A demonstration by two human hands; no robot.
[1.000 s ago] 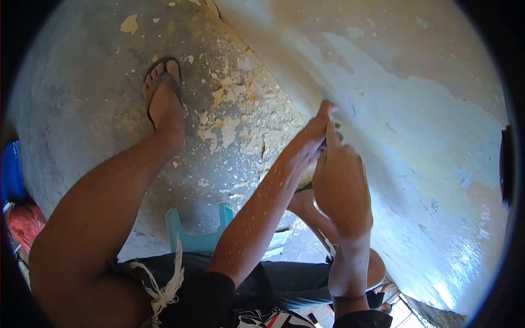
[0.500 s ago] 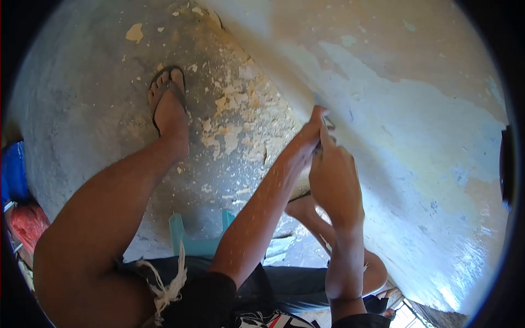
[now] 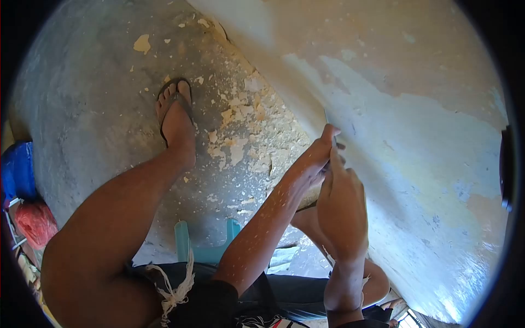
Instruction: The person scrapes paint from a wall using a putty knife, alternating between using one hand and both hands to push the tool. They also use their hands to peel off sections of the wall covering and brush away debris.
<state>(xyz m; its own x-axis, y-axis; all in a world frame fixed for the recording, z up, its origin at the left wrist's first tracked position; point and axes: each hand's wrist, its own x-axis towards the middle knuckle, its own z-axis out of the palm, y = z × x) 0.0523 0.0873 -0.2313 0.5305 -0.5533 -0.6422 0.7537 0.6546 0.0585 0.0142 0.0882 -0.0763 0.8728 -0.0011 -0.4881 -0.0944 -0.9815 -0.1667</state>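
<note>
My left hand and my right hand are close together at the foot of the wall. Both are closed on a thin-bladed scraper, mostly hidden by my fingers. Its narrow metal edge shows past my left thumb, against the wall surface. The right hand sits nearer to me, its index finger stretched along the tool. Pale dust specks cover my left forearm. The wall is patchy, with cream paint beside bare bluish-white areas.
Loose paint flakes litter the grey floor along the wall. My sandalled foot stands to the left. A turquoise plastic stool is beneath me. At far left are a blue container and a red plastic bag.
Both hands, still gripping the scraper, appear slightly lower and farther right. The whole view has shifted the same way, and more of the blade's edge shows.
</note>
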